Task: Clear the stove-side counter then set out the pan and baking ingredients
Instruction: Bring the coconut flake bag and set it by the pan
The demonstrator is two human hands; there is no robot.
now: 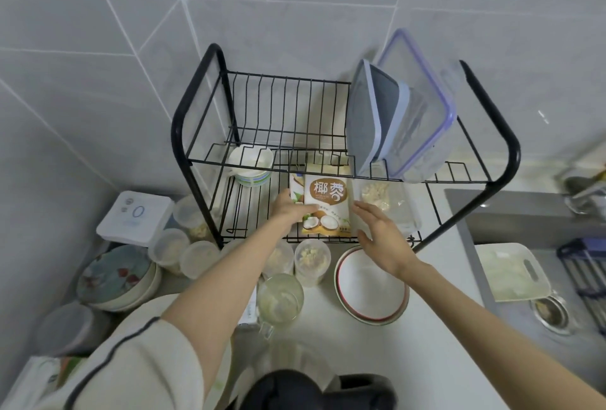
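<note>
A brown and white shredded coconut bag stands on the lower shelf of a black wire rack. My left hand grips the bag's left edge. My right hand hovers flat by the bag's right side, fingers apart, holding nothing. A clear bag of pale crumbs lies on the shelf just right of the coconut bag. Another packet behind the coconut bag is mostly hidden.
Clear lidded boxes lean on the rack's top shelf; a small bowl sits on the lower shelf. Plastic tubs, a glass mug, a red-rimmed bowl and stacked plates crowd the counter. The sink is at right.
</note>
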